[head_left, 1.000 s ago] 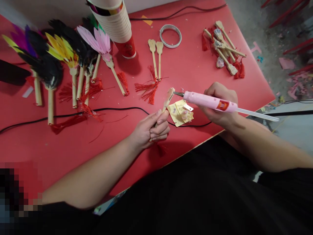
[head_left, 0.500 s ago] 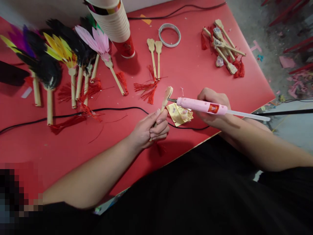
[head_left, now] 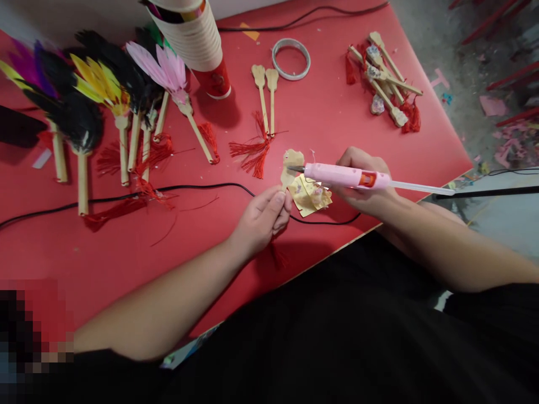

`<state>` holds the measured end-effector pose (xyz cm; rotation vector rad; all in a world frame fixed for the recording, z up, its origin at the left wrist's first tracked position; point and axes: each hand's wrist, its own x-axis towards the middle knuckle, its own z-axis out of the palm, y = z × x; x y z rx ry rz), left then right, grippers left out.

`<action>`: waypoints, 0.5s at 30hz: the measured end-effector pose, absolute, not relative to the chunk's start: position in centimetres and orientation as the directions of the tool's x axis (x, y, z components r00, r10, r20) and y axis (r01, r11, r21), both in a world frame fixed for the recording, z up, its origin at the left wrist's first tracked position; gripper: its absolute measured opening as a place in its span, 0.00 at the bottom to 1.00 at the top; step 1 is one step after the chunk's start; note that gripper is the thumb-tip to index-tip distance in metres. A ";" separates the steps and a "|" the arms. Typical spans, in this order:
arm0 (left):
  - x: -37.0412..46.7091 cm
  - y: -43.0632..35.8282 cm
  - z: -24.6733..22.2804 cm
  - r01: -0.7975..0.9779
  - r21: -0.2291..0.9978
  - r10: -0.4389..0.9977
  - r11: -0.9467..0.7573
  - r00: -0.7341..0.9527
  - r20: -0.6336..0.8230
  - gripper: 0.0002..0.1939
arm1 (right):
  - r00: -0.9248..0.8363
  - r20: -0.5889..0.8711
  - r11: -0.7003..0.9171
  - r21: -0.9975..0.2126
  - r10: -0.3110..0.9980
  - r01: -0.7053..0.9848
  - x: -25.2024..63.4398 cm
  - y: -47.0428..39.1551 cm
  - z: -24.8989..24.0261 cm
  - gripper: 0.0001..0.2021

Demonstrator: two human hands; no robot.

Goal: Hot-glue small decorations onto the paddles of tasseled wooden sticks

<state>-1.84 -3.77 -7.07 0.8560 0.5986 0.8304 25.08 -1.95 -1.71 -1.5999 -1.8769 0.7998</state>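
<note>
Red on top, the table (head_left: pixel 197 249) is carrying feather sticks (head_left: pixel 174 73) toward its far edge. Near its front edge, the left hand (head_left: pixel 263 214) is pinching a wooden stick (head_left: pixel 288 177) and the right hand (head_left: pixel 367 200) is gripping a pink glue gun (head_left: pixel 330 175), tip pointing at the stick's head.

Toward the far side of the red table (head_left: pixel 337 118), I can see a tall stack of paper cups (head_left: pixel 196 47), its lowest one red-printed, set close to the pale wall (head_left: pixel 101 11). A roll of tape (head_left: pixel 291 77) lies flat to the right of it. Farther back, a black cord (head_left: pixel 269 29) runs past an orange scrap (head_left: pixel 250 31). Some dark object (head_left: pixel 17 126) sits at the left edge, a whitish strip (head_left: pixel 42 159) near it. Over on the right, pink scraps (head_left: pixel 511 147) litter the grey floor (head_left: pixel 425 45) beside some red bars (head_left: pixel 497 22).
</note>
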 end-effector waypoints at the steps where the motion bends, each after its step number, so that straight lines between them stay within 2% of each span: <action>1: -1.8 -3.9 -7.1 -0.364 0.859 0.834 0.360 0.539 -0.121 0.28 | -0.157 0.003 0.109 -0.735 0.988 0.669 25.0 -1.8 -1.8 0.31; 8: -2.0 -4.4 -6.9 -0.235 0.944 0.871 0.231 0.482 -0.093 0.29 | -0.160 -0.054 0.069 -0.738 0.986 0.672 25.1 -1.0 -1.9 0.29; 15: -2.2 -4.4 -6.8 -0.160 0.969 0.877 0.187 0.472 -0.091 0.29 | -0.108 -0.012 0.065 -0.733 0.994 0.677 25.1 -1.0 -2.1 0.31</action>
